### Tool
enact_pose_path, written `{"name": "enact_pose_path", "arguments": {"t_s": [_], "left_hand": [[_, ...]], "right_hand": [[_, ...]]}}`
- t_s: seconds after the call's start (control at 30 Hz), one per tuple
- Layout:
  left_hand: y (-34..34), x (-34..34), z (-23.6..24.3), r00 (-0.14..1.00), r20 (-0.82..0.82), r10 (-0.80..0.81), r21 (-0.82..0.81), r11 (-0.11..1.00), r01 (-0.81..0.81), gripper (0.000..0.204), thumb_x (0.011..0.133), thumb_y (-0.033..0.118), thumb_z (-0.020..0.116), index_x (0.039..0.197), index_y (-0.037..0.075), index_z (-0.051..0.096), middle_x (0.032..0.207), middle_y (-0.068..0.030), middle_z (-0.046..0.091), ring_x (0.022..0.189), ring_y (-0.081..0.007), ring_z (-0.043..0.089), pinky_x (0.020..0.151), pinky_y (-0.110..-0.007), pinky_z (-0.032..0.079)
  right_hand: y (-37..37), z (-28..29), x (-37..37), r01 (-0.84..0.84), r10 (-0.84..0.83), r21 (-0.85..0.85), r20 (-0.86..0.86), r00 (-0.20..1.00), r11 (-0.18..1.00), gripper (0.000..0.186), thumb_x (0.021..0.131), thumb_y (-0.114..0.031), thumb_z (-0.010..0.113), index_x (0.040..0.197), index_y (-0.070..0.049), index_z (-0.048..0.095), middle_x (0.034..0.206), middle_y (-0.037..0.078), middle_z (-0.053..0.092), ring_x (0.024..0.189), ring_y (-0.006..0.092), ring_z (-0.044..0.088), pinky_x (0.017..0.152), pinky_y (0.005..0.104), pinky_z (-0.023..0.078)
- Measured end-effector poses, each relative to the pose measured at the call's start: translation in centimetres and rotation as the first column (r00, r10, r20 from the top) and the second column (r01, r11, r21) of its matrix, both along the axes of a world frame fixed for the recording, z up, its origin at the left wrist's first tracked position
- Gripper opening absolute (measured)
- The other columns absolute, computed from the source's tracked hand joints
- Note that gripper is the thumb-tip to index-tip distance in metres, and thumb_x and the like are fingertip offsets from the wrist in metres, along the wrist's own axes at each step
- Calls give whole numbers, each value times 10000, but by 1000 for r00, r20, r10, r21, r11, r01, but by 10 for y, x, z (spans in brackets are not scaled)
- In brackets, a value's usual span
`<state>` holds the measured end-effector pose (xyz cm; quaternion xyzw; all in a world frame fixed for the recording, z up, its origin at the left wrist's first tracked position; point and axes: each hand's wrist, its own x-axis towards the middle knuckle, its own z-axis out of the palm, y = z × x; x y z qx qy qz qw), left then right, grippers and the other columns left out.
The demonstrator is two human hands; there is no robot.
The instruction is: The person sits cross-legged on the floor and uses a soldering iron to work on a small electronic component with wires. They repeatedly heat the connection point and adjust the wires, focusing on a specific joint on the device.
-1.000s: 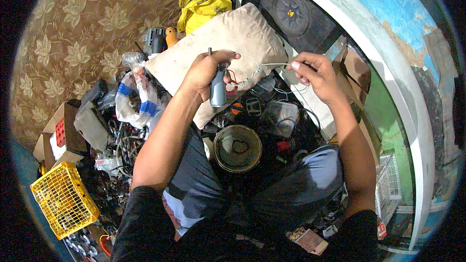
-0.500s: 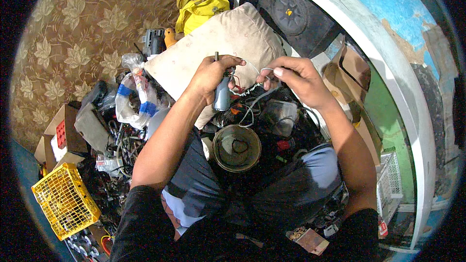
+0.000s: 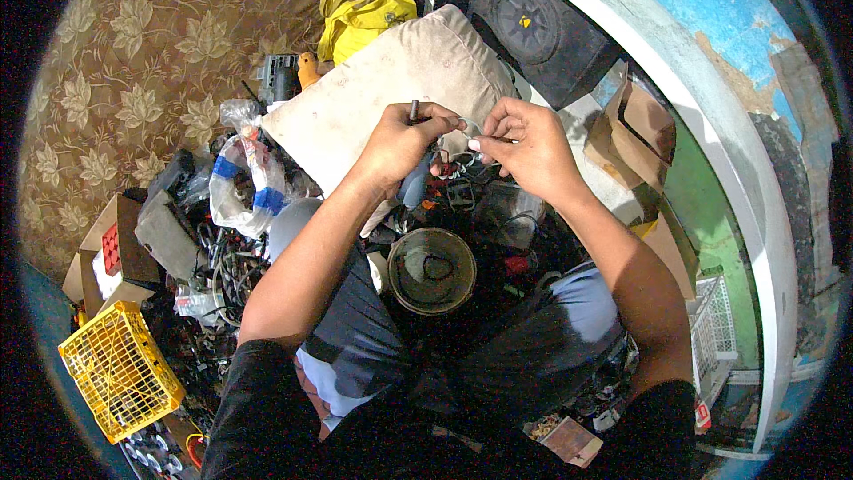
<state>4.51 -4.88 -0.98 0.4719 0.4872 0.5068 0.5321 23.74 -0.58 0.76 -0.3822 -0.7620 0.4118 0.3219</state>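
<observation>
My left hand (image 3: 400, 144) is closed around a grey-blue cylinder (image 3: 415, 185) with a thin dark shaft (image 3: 414, 109) standing up past the fingers. Between my hands runs a thin pale wire (image 3: 470, 129), pinched at its right side by the thumb and finger of my right hand (image 3: 533, 149). The left thumb and index finger also meet near this wire. Both hands are raised close together in front of the cushion's (image 3: 391, 71) lower edge. Under them sits a round metal bowl (image 3: 455, 292) with a dark ring-shaped piece inside.
Cables and small parts lie heaped around my legs. On the left are a yellow plastic basket (image 3: 114, 364), an open cardboard box (image 3: 133, 258) and a bagged coil (image 3: 235, 182). A black speaker (image 3: 533, 27), cardboard (image 3: 635, 124) and a white basket (image 3: 713, 324) line the right side.
My right hand has moved left and closer to my left hand, shortening the wire span between them. My left hand has shifted slightly right, and its cylinder now tilts more.
</observation>
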Motion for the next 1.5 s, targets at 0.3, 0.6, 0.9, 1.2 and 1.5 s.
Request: {"name": "enact_pose_path", "arguments": {"t_s": [0.3, 0.6, 0.9, 1.2, 1.5], "left_hand": [[-7, 8, 8, 992, -67, -103, -5, 995, 103, 178, 908, 154, 614, 961, 5, 696, 721, -54, 628, 509, -112, 553, 437, -258, 440], [-4, 0, 4, 991, -23, -131, 35, 991, 132, 170, 894, 117, 614, 938, -23, 701, 761, -67, 665, 503, -117, 547, 429, -258, 431], [-3, -14, 4, 996, 3, -91, 24, 996, 91, 175, 875, 128, 622, 922, -19, 704, 698, -73, 643, 489, -124, 544, 431, -255, 423], [1, -26, 12, 999, -9, 34, -57, 998, -34, 193, 865, 174, 644, 929, -3, 687, 649, -50, 586, 478, -126, 529, 455, -270, 420], [7, -31, 8, 987, 142, 70, -10, 998, -70, 197, 861, 169, 645, 932, -12, 682, 674, -61, 561, 494, -142, 499, 462, -271, 403]], "right_hand": [[-3, -4, -8, 203, -244, 472, 27, 969, 858, 182, 751, -75, 764, 811, -27, 599, 678, 154, 647, 628, 268, 670, 571, 380, 492], [-1, 2, -3, 18, -85, 387, 158, 984, 922, 173, 814, -140, 740, 955, -41, 721, 717, 127, 663, 598, 214, 631, 584, 330, 479], [11, 13, 21, -198, 199, -45, 13, 980, 979, 73, 863, -11, 695, 879, 57, 675, 782, 77, 690, 691, 114, 647, 642, 249, 528], [36, 9, 48, -249, 263, 113, -139, 955, 962, 227, 957, -187, 558, 867, 7, 633, 976, 118, 662, 1053, 233, 584, 955, 388, 429], [26, 38, 49, -786, 302, -113, -883, 360, 607, 568, 958, -467, 508, 1372, -78, 484, 627, 5, 421, 551, 118, 356, 725, 332, 352]]}}
